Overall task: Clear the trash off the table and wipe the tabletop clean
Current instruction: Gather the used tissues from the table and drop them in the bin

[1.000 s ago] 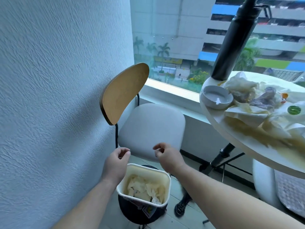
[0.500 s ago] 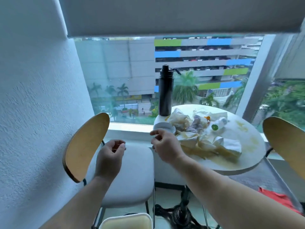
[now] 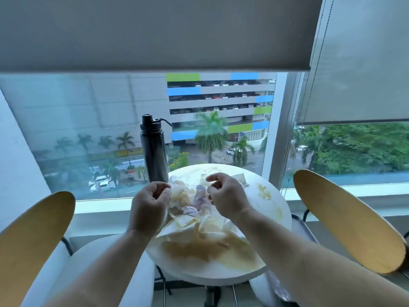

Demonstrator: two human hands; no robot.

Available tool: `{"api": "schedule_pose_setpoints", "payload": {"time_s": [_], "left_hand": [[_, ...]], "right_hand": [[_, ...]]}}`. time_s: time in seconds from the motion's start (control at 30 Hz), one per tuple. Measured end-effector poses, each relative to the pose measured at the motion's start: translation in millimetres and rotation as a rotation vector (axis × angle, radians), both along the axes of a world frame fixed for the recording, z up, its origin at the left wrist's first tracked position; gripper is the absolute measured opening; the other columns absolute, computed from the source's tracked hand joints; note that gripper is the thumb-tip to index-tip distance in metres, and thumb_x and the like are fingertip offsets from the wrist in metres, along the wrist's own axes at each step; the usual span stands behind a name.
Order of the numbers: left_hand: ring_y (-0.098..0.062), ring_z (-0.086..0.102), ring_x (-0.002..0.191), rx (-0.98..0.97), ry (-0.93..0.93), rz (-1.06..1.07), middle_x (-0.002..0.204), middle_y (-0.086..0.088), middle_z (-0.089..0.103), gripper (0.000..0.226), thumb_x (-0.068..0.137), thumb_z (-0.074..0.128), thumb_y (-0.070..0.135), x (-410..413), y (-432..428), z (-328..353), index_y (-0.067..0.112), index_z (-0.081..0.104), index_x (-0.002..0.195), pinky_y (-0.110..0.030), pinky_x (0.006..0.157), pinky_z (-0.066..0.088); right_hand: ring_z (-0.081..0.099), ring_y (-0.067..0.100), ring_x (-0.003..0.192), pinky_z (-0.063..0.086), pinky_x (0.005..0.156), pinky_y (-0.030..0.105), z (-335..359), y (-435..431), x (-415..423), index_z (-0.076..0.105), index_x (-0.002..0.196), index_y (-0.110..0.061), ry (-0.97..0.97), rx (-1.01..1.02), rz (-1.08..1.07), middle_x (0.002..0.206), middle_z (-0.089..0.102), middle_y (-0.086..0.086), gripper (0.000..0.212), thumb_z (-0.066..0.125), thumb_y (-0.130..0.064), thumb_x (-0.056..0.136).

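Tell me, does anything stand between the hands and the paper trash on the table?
Nothing visible does. The left hand and right hand are right at the crumpled paper trash; the black bottle stands beyond the left hand, not between.

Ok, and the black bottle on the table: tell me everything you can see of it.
The black bottle is a tall, slim cylinder with a dull metallic sheen. It stands upright at the far left edge of the round white table, in front of the window. A narrower black cap closes it, and a thin carry loop juts out to the right. Its base is hidden behind the left hand, so contact there cannot be judged. Crumpled paper lies just right of it.
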State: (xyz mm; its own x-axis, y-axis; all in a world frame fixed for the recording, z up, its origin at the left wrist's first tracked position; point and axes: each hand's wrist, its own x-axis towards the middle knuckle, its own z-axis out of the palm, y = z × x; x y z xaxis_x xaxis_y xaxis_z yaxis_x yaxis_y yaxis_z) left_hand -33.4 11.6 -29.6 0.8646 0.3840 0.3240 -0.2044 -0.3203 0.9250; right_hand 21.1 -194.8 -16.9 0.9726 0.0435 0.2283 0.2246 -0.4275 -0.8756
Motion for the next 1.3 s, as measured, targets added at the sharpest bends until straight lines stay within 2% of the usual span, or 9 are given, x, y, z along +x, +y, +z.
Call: {"api": "schedule_pose_setpoints", "payload": {"time_s": [0.23,0.33,0.43,0.53,0.6,0.77,0.9,1.1,1.3], "left_hand": [[-0.02,0.077,0.092,0.064,0.017,-0.126,0.092,-0.002,0.08,0.022,0.082,0.066,0.011,59,-39,3,0.02,0.078,0.098,-0.047,0.092,0.063],[-0.012,0.069,0.116,0.333,0.13,-0.32,0.118,0.007,0.076,0.042,0.083,0.063,-0.004,73,-50,9,0.027,0.076,0.108,-0.038,0.105,0.056],[-0.008,0.048,0.142,0.724,0.298,-0.53,0.155,0.013,0.049,0.06,0.085,0.058,-0.007,87,-56,16,0.034,0.073,0.125,-0.025,0.123,0.033],[-0.015,0.037,0.15,1.04,0.427,-0.66,0.168,0.015,0.028,0.075,0.084,0.058,-0.003,101,-61,19,0.045,0.06,0.141,-0.031,0.122,0.036],[-0.017,0.042,0.147,1.153,0.437,-0.677,0.167,0.012,0.034,0.074,0.085,0.053,-0.001,111,-64,18,0.043,0.058,0.145,-0.031,0.12,0.039],[-0.012,0.064,0.092,1.185,0.395,-0.604,0.117,0.008,0.073,0.062,0.082,0.057,0.008,131,-63,10,0.042,0.066,0.133,-0.023,0.086,0.053],[-0.014,0.067,0.091,1.071,0.295,-0.495,0.105,0.009,0.073,0.04,0.079,0.068,0.013,140,-58,9,0.036,0.075,0.111,-0.024,0.083,0.054],[-0.01,0.063,0.083,0.818,0.085,-0.431,0.089,0.013,0.066,0.026,0.077,0.078,0.015,145,-47,10,0.038,0.071,0.087,-0.028,0.077,0.053],[0.0,0.073,0.082,0.491,-0.012,-0.307,0.085,0.014,0.076,0.042,0.078,0.071,-0.007,139,-51,15,0.025,0.064,0.105,-0.022,0.08,0.058]], "right_hand": [[0.069,0.021,0.073,0.058,0.079,0.033,1,-53,58,0.074,0.108,-0.023,-0.031,-0.083,-0.038,0.088,0.076,0.001,0.03,0.057,-0.006,0.09],[0.064,0.015,0.081,0.053,0.082,0.028,0,-64,70,0.074,0.112,-0.02,0.019,-0.141,-0.003,0.098,0.074,0.0,0.042,0.049,0.001,0.086],[0.064,0.016,0.106,0.052,0.1,0.028,-3,-69,79,0.074,0.118,-0.023,0.023,-0.325,0.049,0.117,0.072,-0.003,0.054,0.048,0.006,0.081],[0.056,0.018,0.13,0.042,0.112,0.024,-7,-71,82,0.074,0.122,-0.028,-0.01,-0.54,0.119,0.139,0.062,-0.005,0.06,0.049,0.007,0.08],[0.047,0.02,0.139,0.038,0.116,0.026,-9,-71,85,0.071,0.128,-0.029,-0.018,-0.669,0.178,0.15,0.054,-0.006,0.065,0.047,0.008,0.08],[0.027,0.022,0.15,0.036,0.12,0.038,-14,-67,94,0.055,0.143,-0.038,0.014,-0.86,0.263,0.165,0.033,-0.011,0.076,0.047,0.005,0.081],[0.047,0.017,0.135,0.047,0.105,0.034,-17,-65,94,0.064,0.124,-0.038,0.02,-0.856,0.236,0.138,0.054,-0.016,0.06,0.054,0.002,0.08],[0.058,0.021,0.122,0.052,0.098,0.033,-14,-69,99,0.061,0.128,-0.039,0.056,-0.787,0.146,0.136,0.061,-0.005,0.053,0.064,-0.015,0.081],[0.065,0.024,0.108,0.054,0.092,0.033,-6,-69,106,0.062,0.132,-0.029,-0.016,-0.553,0.062,0.119,0.072,0.003,0.051,0.068,-0.029,0.081]]}}
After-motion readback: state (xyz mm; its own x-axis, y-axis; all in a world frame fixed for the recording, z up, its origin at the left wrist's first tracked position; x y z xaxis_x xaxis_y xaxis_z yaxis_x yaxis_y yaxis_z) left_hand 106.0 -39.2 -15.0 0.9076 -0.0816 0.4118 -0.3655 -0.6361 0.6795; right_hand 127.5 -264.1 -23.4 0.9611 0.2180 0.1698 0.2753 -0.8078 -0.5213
